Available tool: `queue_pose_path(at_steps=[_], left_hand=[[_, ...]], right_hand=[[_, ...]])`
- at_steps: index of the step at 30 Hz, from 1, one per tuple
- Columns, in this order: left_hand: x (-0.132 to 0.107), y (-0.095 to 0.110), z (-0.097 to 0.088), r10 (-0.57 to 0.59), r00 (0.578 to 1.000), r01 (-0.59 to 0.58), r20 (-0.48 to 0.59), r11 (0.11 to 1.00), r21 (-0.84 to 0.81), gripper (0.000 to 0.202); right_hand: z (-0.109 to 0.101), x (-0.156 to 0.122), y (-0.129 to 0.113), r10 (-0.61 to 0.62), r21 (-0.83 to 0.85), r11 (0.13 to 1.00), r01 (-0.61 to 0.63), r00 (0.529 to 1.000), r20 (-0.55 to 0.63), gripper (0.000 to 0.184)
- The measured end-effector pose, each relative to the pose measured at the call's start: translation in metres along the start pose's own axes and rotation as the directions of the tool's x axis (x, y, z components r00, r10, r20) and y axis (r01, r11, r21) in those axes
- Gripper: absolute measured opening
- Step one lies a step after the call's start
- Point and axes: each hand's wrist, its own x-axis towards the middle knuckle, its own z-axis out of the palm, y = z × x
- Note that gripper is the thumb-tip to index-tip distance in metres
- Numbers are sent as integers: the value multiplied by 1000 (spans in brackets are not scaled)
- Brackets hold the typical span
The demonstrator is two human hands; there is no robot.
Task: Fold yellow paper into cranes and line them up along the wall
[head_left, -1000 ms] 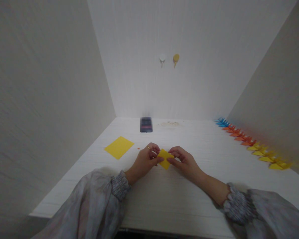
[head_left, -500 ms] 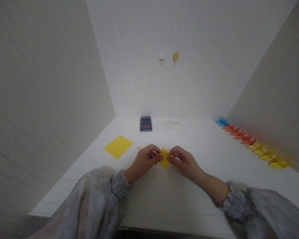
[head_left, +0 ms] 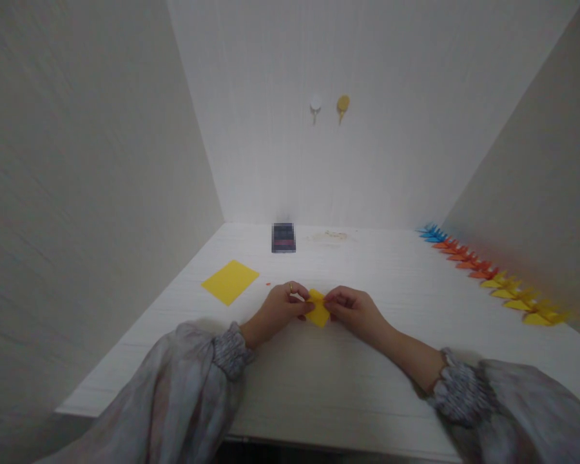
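Note:
A small folded yellow paper (head_left: 318,312) sits between both hands over the white table (head_left: 328,380). My left hand (head_left: 280,309), with a ring on one finger, pinches its left side. From the right, my right hand (head_left: 352,310) pinches the other side, fingers curled. The two hands almost touch above the paper. Both forearms wear loose grey sleeves.
A flat yellow paper sheet (head_left: 230,281) lies to the left. A dark phone (head_left: 283,237) rests near the back wall. A row of blue, orange and yellow folded paper figures (head_left: 493,274) runs along the right wall. Two hooks (head_left: 328,106) hang on the back wall.
My hands have drawn closer together on the yellow paper, which now looks smaller and more folded. The sheet, phone and row of figures have not moved.

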Motion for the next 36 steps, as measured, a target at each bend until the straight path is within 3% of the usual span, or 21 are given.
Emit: queue_pose_path(at_steps=[5,14,17,22,27,36], left_hand=[[-2,0,-3,251,966,-252,56,879,405,10],[-5,6,-6,302,929,-368,211,716,594,14],[-5,7,-5,324,919,-393,227,685,614,14],[-5,7,-5,283,945,-323,164,732,600,23],[-5,6,-6,285,941,-330,182,657,677,19],[-8,10,-6,316,921,-381,229,602,702,15]], right_hand=[[2,1,5,-17,-192,981,24,999,42,8],[1,-5,-8,-220,-603,751,269,963,156,11],[1,-4,-9,-226,-639,709,298,955,194,12],[1,-5,-8,-230,-688,661,301,953,197,12],[2,-5,-7,-252,-698,633,333,942,221,12],[3,-5,-9,-260,-685,630,367,930,260,17]])
